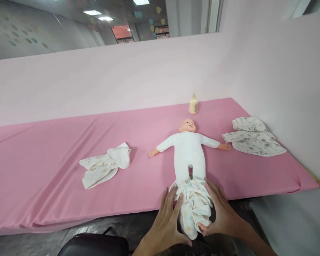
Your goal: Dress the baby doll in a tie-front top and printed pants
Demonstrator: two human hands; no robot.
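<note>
A baby doll [189,153] with a white cloth body lies on its back, head away from me and arms spread. Bunched around its lower legs are white printed baby pants [193,202], overhanging the table's near edge. One doll foot [203,227] pokes out of the leg opening on the right; the other foot is hidden in cloth. My left hand [166,222] grips the pants from the left side, fingers along the fabric and thumb low. On the opposite side my right hand [224,213] holds the pants, its thumb by the bare foot.
The table has a pink cover [149,135]. A folded white cloth garment [105,165] lies left of the doll, a printed baby garment [256,137] at the right. A cream pump bottle [193,105] stands near the wall. A black chair [93,244] is below the near edge.
</note>
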